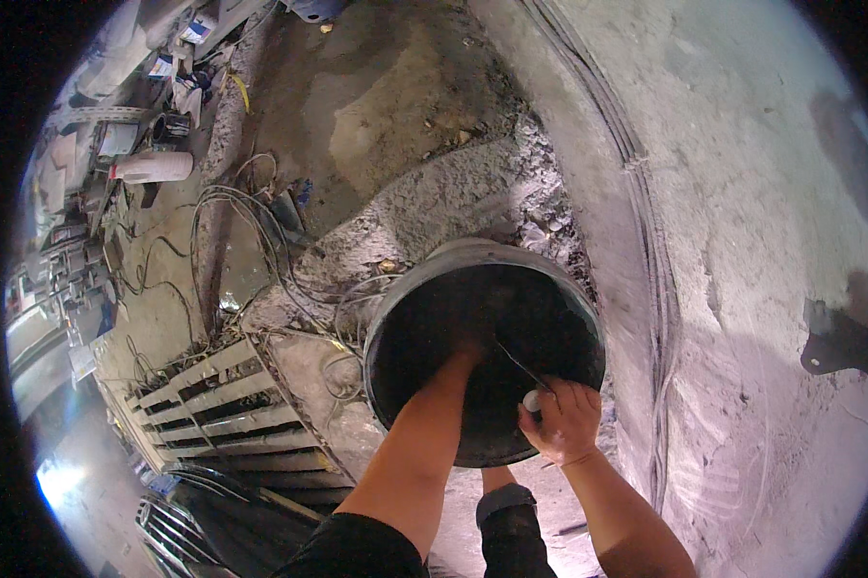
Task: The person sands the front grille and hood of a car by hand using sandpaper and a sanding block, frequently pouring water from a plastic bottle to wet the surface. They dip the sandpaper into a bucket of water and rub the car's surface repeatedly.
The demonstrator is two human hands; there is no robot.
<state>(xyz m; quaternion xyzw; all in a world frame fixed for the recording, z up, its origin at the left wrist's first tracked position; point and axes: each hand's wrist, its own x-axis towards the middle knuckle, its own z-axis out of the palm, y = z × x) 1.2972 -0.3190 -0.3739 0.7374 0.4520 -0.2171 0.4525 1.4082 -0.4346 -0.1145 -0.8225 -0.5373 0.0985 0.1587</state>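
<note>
A large black bucket (492, 254) stands upright below me, its inside mostly in deep shadow. My left arm reaches down into it, and my left hand (470, 345) fades into the dark there, so its fingers are hidden. Over the bucket's near right rim, my right hand (567, 424) is closed round a trowel-like hand tool (522, 365). A pale rounded handle end shows beside the thumb, and a thin metal part slants down into the bucket. The tool's far end and the bucket's contents cannot be made out.
A rough wall with cables (636, 207) running along it rises at the right. Loose wires (260, 217) and broken concrete lie beyond the bucket. Left are a slatted wooden pallet (227, 393), a pale plastic jug (155, 167) and clutter. My trousered leg (511, 535) is at the bottom.
</note>
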